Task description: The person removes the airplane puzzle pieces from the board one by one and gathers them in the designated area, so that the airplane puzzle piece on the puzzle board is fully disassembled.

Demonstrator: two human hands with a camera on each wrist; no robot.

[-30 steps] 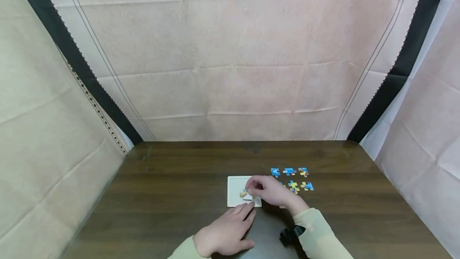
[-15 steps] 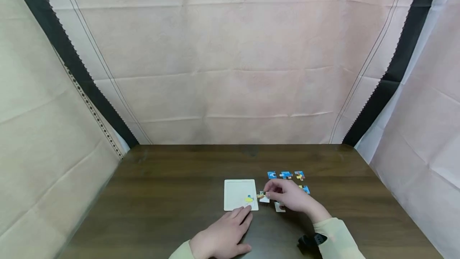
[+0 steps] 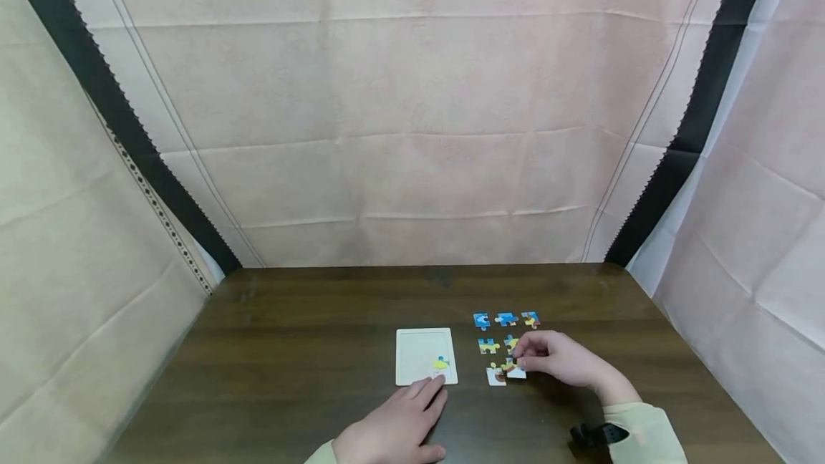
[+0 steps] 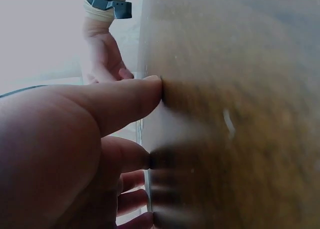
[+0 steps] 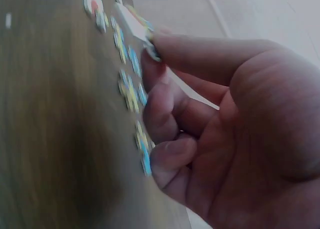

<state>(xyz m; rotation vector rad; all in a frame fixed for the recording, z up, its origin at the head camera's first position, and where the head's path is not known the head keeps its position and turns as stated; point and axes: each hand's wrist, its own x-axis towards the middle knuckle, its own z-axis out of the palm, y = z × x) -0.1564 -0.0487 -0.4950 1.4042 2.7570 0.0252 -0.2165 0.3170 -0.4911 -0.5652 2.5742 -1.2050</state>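
Observation:
My right hand (image 3: 567,364) pinches a white-edged jigsaw piece (image 5: 132,23) between thumb and fingers, raised off the table in the right wrist view. In the head view this piece (image 3: 515,373) overlaps the loose pieces right of the tray. My left hand (image 3: 396,421) lies with fingers extended, fingertips right at the near edge of the white puzzle tray (image 3: 415,353). One yellow and blue jigsaw piece (image 3: 441,363) sits in the tray's near right corner. In the left wrist view, the left thumb (image 4: 145,91) touches the table.
Loose jigsaw pieces lie right of the tray: blue ones (image 3: 506,319) in the far row, a yellow and blue one (image 3: 488,346) behind a white one (image 3: 495,377). The brown wooden table (image 3: 290,349) ends at a pale fabric wall (image 3: 412,127).
My right hand has carried the pinched piece from over the tray rightward to the loose pieces. The tray's corner piece has come into sight. My left hand keeps its place at the tray.

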